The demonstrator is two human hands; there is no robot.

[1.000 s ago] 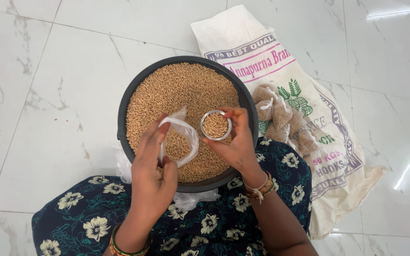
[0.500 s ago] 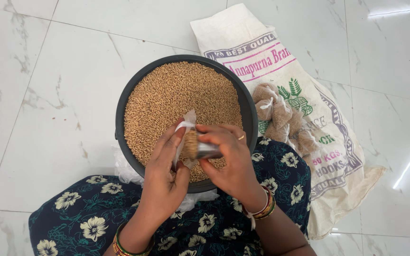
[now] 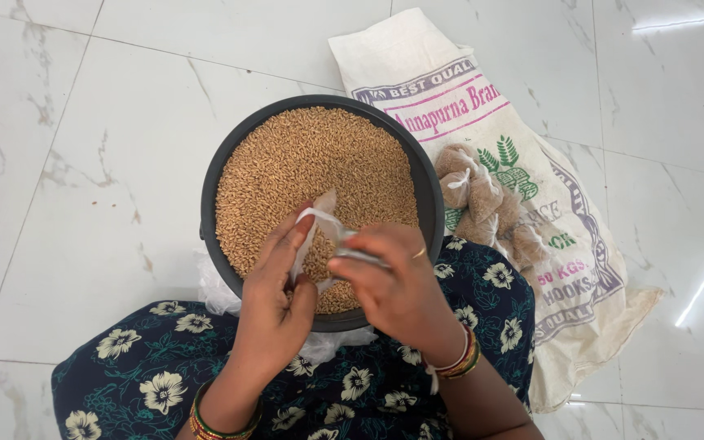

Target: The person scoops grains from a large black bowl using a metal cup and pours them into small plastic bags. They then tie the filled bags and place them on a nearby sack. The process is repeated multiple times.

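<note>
I see white marble floor (image 3: 83, 163) bearing dark grain basin (image 3: 213, 175) and flat printed sack (image 3: 417, 57).

The left hand (image 3: 277, 297) wears red, green and gold bangles. The right hand (image 3: 397, 289) has similar bangles and a ring. The dark blue garment (image 3: 165, 383) bears cream flowers.

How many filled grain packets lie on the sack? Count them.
About 5 filled packets, clustered on the white sack right of the pan; overlaps may hide more.
</note>
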